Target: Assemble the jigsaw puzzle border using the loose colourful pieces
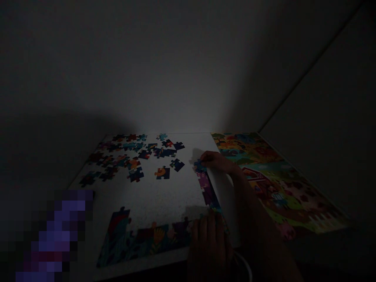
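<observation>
In dim light, my right hand (216,161) pinches a blue puzzle piece (200,166) at the top of a short column of joined pieces. Below it in that column is a purple section (204,184) with what look like eyes. My left hand (208,237) lies with its fingers stretched over the lower right corner of the joined pieces, hiding part of them. Leftward from there runs the bottom strip (141,239), showing plants and an orange shape. Its left end rises to a piece with red and blue (119,219).
Many loose puzzle pieces (135,174) lie at the back left of the white surface (164,196). Nearer the middle are an orange-patterned piece (162,172) and a dark piece (177,165). Colourful farm and animal pictures (276,188) lie at the right. A pale wall (176,78) stands behind.
</observation>
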`<state>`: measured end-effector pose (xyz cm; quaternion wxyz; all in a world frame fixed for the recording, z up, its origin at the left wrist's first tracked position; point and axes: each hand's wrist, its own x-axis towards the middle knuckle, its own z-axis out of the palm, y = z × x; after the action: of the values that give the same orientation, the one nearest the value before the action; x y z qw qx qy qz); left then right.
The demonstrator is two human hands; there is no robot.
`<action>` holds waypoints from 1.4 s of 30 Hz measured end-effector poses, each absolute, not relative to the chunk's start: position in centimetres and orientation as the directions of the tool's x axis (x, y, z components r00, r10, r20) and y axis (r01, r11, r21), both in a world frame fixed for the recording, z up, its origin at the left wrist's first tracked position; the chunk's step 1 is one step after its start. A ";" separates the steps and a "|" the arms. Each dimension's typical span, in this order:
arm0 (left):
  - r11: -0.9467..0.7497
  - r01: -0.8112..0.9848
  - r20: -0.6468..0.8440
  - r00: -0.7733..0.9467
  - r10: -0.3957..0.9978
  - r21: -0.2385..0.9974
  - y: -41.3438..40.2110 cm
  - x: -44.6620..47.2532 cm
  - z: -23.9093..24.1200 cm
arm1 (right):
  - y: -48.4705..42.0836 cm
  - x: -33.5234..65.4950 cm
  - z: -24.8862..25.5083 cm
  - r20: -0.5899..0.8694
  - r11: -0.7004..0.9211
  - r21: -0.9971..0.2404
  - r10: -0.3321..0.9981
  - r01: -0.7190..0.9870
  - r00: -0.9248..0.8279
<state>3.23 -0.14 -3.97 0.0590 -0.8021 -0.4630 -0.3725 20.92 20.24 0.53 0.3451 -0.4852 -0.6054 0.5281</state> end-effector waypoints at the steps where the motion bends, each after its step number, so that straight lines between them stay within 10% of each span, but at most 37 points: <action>1: -0.555 0.786 0.652 0.274 0.707 0.271 -0.2 3.3 -4.0 | 20.3 20.8 0.5 -0.091 -0.024 -0.973 0.955 0.231 -0.284; 42: -0.600 0.780 0.572 0.414 0.708 0.179 0.0 2.4 -2.1 | 20.5 20.3 0.5 -0.026 0.102 -0.904 0.956 0.416 -0.291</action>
<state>2.41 -0.01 -2.06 0.0574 -0.8388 -0.4434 -0.3106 20.29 20.51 0.49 0.3099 -0.5086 -0.6746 0.4362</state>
